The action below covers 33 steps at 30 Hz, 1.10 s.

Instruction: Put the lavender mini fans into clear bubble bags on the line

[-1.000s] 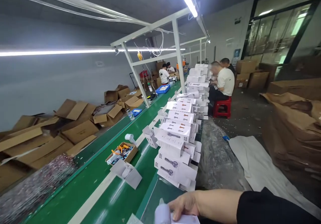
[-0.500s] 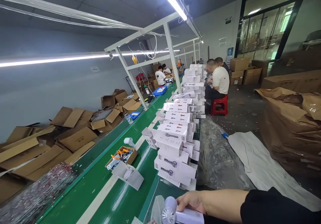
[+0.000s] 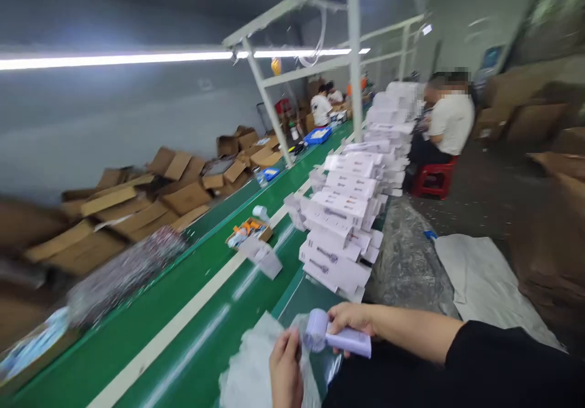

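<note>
My right hand (image 3: 351,323) is closed around the handle of a lilac handheld fan (image 3: 350,340), its round head pointing left. Close beside the fan head, my left hand (image 3: 287,365) pinches a translucent plastic bag (image 3: 302,329). The bag's edge meets the fan head; whether any of the fan is inside it I cannot tell. More whitish translucent bags (image 3: 251,359) lie under and left of my left hand, at the edge of the green bench.
Rows of white printed boxes (image 3: 338,256) line the bench ahead. On the green belt (image 3: 196,335) stand an open white box (image 3: 261,256) and a small carton of orange-and-blue items (image 3: 250,232). Cardboard cartons (image 3: 146,210) lie at left. A person (image 3: 450,122) sits on a red stool (image 3: 433,179).
My view has swung left and down. My left hand has come fully into view with the bag, and the fan is turned so its grille faces less toward me.
</note>
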### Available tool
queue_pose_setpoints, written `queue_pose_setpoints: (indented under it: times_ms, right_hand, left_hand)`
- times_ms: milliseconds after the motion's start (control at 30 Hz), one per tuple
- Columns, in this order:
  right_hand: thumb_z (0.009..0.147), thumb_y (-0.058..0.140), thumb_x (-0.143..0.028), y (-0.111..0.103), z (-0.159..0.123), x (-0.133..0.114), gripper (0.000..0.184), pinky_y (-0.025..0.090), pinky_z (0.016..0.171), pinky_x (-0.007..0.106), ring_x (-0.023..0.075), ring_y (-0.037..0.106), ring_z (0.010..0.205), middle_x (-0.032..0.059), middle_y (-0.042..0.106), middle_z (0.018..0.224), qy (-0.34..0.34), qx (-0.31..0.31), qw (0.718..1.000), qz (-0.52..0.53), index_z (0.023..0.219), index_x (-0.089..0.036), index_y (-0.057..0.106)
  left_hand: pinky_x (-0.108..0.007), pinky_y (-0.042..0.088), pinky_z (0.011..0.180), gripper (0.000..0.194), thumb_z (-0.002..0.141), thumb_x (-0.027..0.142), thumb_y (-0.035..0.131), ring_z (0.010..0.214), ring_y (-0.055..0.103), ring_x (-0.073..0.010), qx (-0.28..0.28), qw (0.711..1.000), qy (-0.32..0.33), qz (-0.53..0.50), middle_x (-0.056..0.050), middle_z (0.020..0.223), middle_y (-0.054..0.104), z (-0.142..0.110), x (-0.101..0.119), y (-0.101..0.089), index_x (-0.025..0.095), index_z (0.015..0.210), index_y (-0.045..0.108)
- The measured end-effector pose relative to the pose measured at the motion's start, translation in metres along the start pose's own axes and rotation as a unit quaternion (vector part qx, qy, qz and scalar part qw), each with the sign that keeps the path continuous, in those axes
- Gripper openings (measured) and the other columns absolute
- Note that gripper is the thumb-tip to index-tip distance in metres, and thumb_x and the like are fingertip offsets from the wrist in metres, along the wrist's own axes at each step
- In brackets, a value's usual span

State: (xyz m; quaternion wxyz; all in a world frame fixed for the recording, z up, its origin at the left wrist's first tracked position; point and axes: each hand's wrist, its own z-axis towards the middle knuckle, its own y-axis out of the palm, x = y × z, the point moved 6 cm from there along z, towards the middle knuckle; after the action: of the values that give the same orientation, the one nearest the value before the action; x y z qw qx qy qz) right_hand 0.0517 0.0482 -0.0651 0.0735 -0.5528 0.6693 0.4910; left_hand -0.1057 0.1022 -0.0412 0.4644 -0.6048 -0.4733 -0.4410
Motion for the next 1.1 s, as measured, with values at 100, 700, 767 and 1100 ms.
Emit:
queue_pose_setpoints:
  times_ms: [100,700,767,1100]
  right_hand:
    - [0.060,0.065,-0.018,-0.001,-0.001,0.004,0.036,0.052,0.046,0.027,0.0193,0.065,0.061,0.0042,0.064,0.072,-0.016,0.046,0.999,0.010,0.093,-0.014,0.050]
    - [0.068,0.067,-0.022,0.025,-0.011,-0.002,0.045,0.052,0.051,0.024,0.0170,0.065,0.068,0.0044,0.061,0.087,0.021,-0.061,0.997,-0.029,0.107,-0.016,0.048]
    - [0.068,0.068,-0.023,0.019,-0.008,0.000,0.037,0.052,0.050,0.024,0.0176,0.065,0.067,0.0040,0.061,0.081,0.018,-0.016,0.999,-0.034,0.100,-0.014,0.051]
    - [0.064,0.072,-0.024,0.025,-0.011,0.003,0.043,0.051,0.045,0.030,0.0170,0.062,0.057,0.0019,0.062,0.083,-0.038,0.086,0.996,0.012,0.097,-0.019,0.046]
  left_hand:
    - [-0.032,0.045,0.074,0.028,0.076,0.043,0.059,0.077,0.056,-0.0175,-0.032,0.991,0.120,0.057,-0.004,0.077,0.062,-0.009,0.015,-0.001,0.016,0.079,0.066]
    - [-0.026,0.042,0.067,0.022,0.076,0.035,0.061,0.072,0.054,-0.0142,-0.048,0.998,0.023,-0.030,-0.003,0.077,0.064,-0.007,0.019,-0.001,0.014,0.083,0.066]
    - [-0.028,0.042,0.071,0.019,0.080,0.031,0.057,0.076,0.054,-0.0153,-0.054,0.991,0.109,0.062,-0.004,0.076,0.063,-0.012,0.029,-0.008,0.016,0.082,0.067]
    - [-0.029,0.040,0.061,0.025,0.086,0.011,0.040,0.070,0.046,-0.0175,-0.074,0.778,0.471,0.410,-0.006,0.070,0.050,-0.086,0.037,0.008,0.014,0.100,0.060]
